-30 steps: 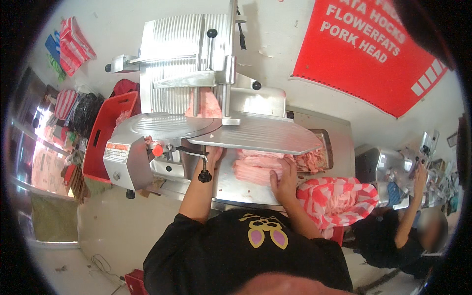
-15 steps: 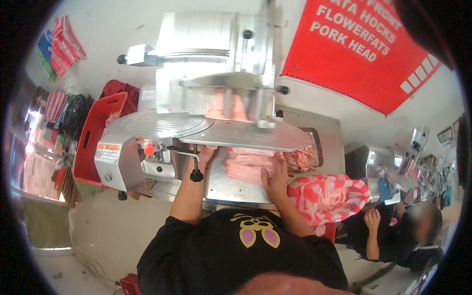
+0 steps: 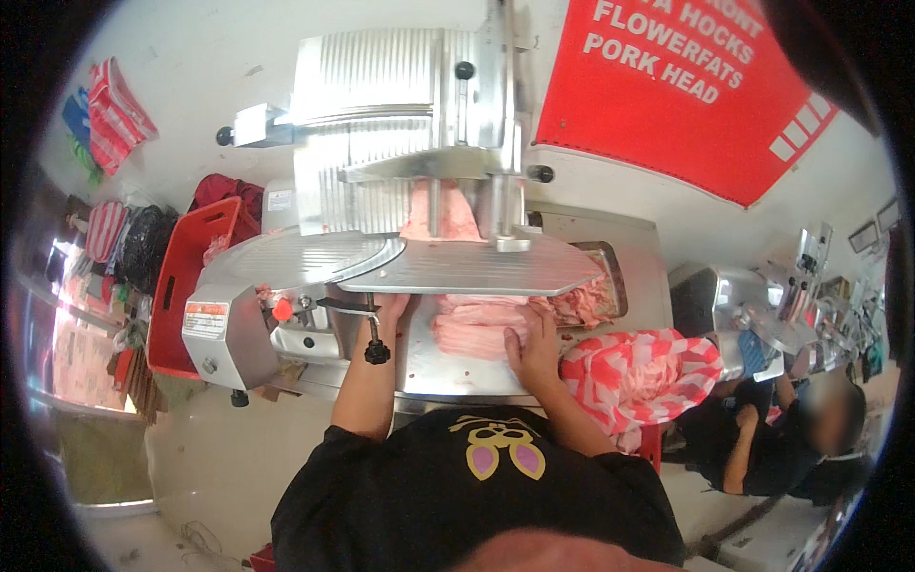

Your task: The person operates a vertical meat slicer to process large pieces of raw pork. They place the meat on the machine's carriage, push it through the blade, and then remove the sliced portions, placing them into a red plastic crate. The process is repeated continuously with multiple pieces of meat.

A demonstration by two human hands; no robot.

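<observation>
One metal table [image 3: 419,358] by a wall [image 3: 205,76] holds stripy pink meat [image 3: 474,327]. The right hand [image 3: 537,348] is wide; the left hand [image 3: 389,307], I cannot tell.

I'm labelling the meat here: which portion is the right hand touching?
The layered stack of slices, with the right hand against its right end; the chunk is on the slicer, the scraps in a tray, other meat in a bag.

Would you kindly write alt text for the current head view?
At a metal meat slicer, a person's right hand rests against a stack of pink meat slices, while the left hand reaches under the slicer, mostly hidden. A pink meat block sits in the slicer, with a metal tray and a red-and-white bag at right.
</observation>
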